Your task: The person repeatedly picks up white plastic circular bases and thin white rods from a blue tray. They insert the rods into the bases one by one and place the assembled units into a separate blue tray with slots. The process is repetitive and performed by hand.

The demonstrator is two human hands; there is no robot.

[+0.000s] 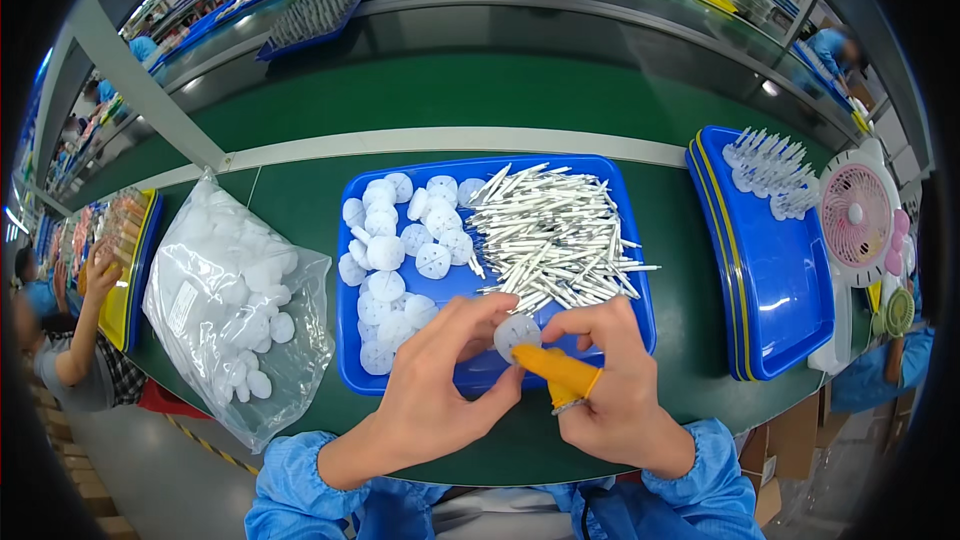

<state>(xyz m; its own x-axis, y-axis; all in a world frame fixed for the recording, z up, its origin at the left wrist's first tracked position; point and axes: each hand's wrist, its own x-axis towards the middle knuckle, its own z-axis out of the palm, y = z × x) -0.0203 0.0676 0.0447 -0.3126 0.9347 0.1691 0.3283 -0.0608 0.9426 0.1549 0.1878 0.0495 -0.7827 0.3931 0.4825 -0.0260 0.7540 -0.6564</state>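
Between my two hands, over the near edge of a blue tray (349, 377), is a round white plastic disc (517, 336) with small slots. The thumb and fingers of my left hand (440, 375) pinch it from the left. From the right, my right hand (612, 380) is closed against the disc, a yellow finger cover (558, 372) pressing its lower edge. Whether a stick is also in the right fingers is hidden. Loose white discs (385, 253) lie in the tray's left half. A heap of slim white pointed sticks (555, 235) fills its right half.
A clear plastic bag (215, 310) of discs lies left of the tray. At right, stacked blue and yellow trays (775, 305) bear discs with upright sticks (770, 170), beside a pink-and-white fan (858, 215). Beyond a metal rail (450, 141) runs a green conveyor belt (480, 90). Co-workers (75, 340) sit nearby.
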